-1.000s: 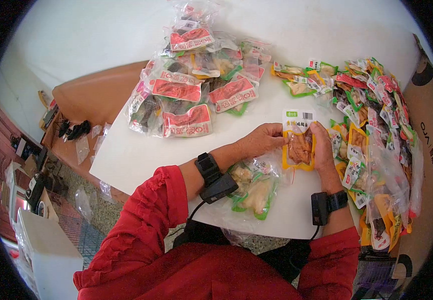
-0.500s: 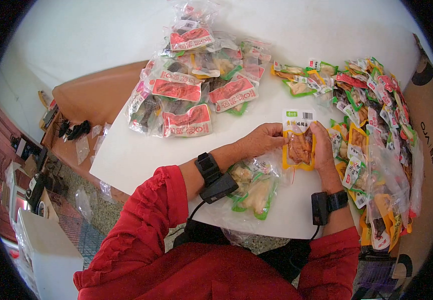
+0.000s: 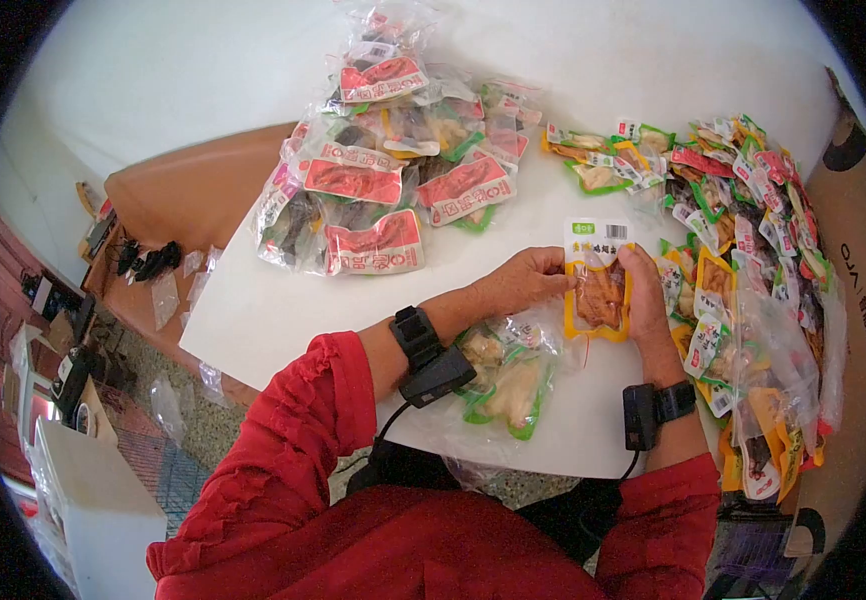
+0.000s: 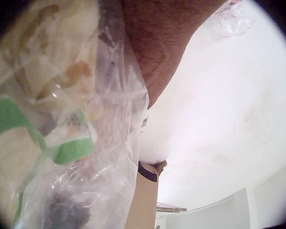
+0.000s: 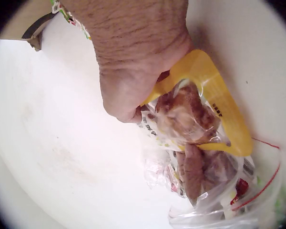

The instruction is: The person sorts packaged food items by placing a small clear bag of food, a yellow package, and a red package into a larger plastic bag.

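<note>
A yellow-edged packet point(image 3: 598, 295) is being held upright above the near part of the white table point(image 3: 253, 320), its right side being pinched by the right hand point(image 3: 651, 305), thumb in front. A clear bag point(image 3: 508, 378) with green-edged packets inside is being gripped by the curled fingers of the left hand point(image 3: 523, 284), whose thumb is being kept near the packet's left edge; whether its farther fingers are being pressed together cannot be told. The work is seemingly being left partway: filled bags point(image 3: 353, 178) are being piled on the left, while many loose packets point(image 3: 753, 220) are being left heaped on the right. The bag in hand is seemingly being only part filled, and its mouth is being crowded by crumpled film. The loose heap is being partly covered by clear plastic point(image 3: 775, 345) and bordered by a cardboard box point(image 3: 861, 300).
</note>
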Demonstrator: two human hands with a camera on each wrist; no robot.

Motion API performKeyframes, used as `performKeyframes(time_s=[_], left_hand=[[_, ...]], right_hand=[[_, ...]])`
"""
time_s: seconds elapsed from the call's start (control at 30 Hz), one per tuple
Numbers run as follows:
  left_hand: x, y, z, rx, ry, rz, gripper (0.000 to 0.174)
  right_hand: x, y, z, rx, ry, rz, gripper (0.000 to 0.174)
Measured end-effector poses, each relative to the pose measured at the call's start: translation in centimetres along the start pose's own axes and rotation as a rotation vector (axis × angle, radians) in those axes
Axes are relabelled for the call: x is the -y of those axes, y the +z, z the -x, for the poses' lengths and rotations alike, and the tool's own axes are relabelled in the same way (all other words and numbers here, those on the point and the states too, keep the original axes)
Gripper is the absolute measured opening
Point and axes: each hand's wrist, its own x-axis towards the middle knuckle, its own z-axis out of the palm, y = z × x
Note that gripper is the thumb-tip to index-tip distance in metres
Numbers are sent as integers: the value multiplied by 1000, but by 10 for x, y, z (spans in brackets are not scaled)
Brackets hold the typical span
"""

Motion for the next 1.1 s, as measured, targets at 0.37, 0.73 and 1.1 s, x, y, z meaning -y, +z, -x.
performKeyframes(time_s=[0.37,0.73,1.1], left_hand=[[-10,3,3,1,-55,-39,33],[-17,6,8,62,-112,-199,24],[-25,9,11,-30,-135,-187,17]], right_hand=[[2,1,2,12,6,-45,21],[10,4,-1,-283,-62,-298,29],[0,-2,-5,-295,-124,-334,19]])
